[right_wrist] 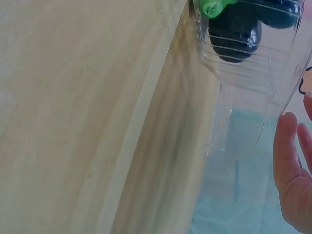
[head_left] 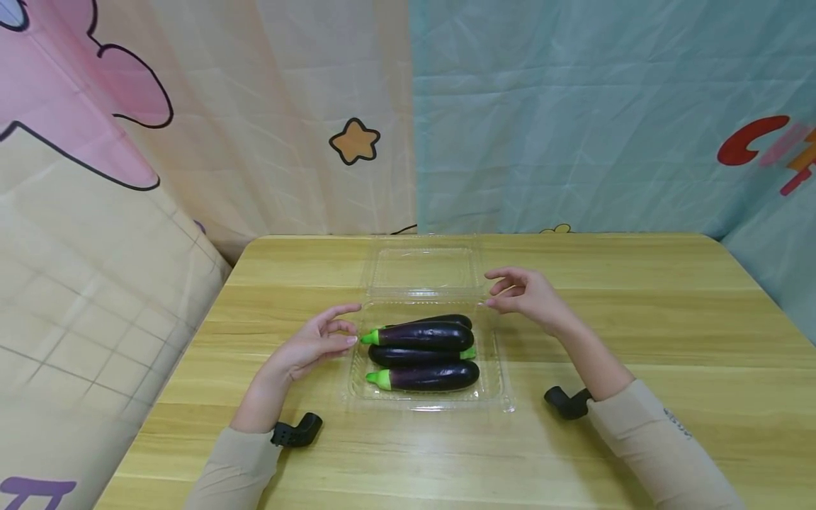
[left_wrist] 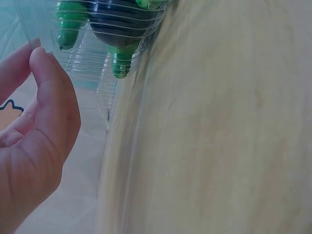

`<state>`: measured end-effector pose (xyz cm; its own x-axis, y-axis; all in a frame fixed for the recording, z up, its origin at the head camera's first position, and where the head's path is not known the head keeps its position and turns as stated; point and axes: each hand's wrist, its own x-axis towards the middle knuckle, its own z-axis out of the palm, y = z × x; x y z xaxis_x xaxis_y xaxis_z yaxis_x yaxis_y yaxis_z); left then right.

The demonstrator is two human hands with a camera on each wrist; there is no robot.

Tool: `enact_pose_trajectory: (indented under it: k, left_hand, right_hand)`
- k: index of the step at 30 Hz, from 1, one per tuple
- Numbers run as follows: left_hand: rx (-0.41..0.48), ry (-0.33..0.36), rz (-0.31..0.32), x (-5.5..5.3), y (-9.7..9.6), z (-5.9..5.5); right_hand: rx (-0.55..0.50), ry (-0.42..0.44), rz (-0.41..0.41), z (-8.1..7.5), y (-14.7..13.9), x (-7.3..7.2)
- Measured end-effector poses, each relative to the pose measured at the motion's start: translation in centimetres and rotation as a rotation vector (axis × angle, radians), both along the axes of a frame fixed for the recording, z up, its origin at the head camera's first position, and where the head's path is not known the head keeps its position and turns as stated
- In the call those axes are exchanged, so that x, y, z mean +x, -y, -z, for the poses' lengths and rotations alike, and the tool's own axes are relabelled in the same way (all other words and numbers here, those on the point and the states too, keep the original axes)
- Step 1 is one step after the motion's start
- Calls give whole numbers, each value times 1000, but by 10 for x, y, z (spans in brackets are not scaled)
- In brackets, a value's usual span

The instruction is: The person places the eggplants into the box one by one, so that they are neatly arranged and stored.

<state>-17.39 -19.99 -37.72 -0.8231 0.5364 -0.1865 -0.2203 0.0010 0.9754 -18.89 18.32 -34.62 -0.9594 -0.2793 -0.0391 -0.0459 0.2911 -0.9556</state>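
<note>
A clear plastic clamshell box (head_left: 494, 386) lies on the table, its lid (head_left: 423, 269) folded back flat behind it. Several dark purple eggplants (head_left: 436, 376) with green stem ends lie side by side in the base. At the box's left edge is my left hand (head_left: 312, 343), thumb and forefinger spread apart; in the left wrist view, its fingertips are close to the rim, and whether they touch it I cannot tell. My right hand (head_left: 525, 296) hovers by the right side near the hinge, fingers bent loosely and apart. Neither hand visibly holds anything.
The box rests on a light wood table (head_left: 637, 319). Patterned curtains (head_left: 574, 106) hang behind it and along the left. Black wrist-worn pieces (head_left: 299, 430) stick out at both cuffs, just above the tabletop.
</note>
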Motion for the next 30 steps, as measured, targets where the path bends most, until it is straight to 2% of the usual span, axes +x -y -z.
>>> enact_pose_trajectory:
  k: [11, 17, 22, 27, 30]
  left_hand:
    - [26, -6, 6, -1, 1, 2]
    - [19, -9, 3, -1, 1, 3]
    - [26, -7, 1, -1, 1, 3]
    - [28, -9, 2, -1, 1, 4]
    - [24, -13, 2, -1, 1, 4]
  right_hand:
    - [-2, 76, 9, 3, -7, -4]
    - [-38, 123, -16, 9, -9, -8]
    - [-134, 177, -52, 16, -12, -13]
    - [-330, 309, -87, 22, -12, -17]
    - [-387, 366, -86, 24, -12, -18]
